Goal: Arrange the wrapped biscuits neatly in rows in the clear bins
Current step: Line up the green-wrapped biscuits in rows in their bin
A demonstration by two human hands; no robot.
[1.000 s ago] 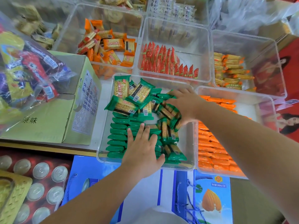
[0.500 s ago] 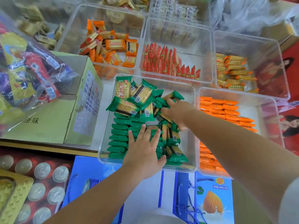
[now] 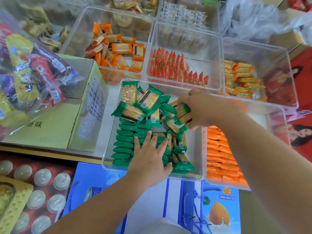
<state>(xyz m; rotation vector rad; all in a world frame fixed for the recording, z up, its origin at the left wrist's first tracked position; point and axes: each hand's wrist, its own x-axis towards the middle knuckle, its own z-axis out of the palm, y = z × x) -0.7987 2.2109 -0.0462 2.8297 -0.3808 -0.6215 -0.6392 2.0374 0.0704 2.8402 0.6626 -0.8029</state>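
My right hand (image 3: 199, 110) is closed round a small bunch of green-wrapped rectangular biscuit packets (image 3: 183, 115), held just above the loose heap (image 3: 145, 105) in the upper middle of the frame. My left hand (image 3: 150, 159), in the lower middle, lies flat with straight fingers pressed on the packets stood on edge in the clear plastic bin (image 3: 195, 149). It grips nothing and only steadies them.

Along the bin's left side a tidy row of green packets (image 3: 124, 144) runs toward the lower edge. Beside it, under and to the right of my left hand, a second row is looser, with a few packets leaning. The upper end of the bin is a jumble of packets lying flat and crossed.

The step in hand, as I judge it, is to seat this bunch in the second row. To do it well I should first square the bunch in my fingers, so every edge faces the same way as the tidy row. Then I should lower it into the gap just beyond my left fingertips rather than drop it. The left hand should press toward the bin's lower wall so the standing packets do not fan out or topple. The wrappers look slick, so a slack grip could let the middle ones slide out.

The clear bin of orange packets (image 3: 219, 154) at the right already lies in rows and needs no touch
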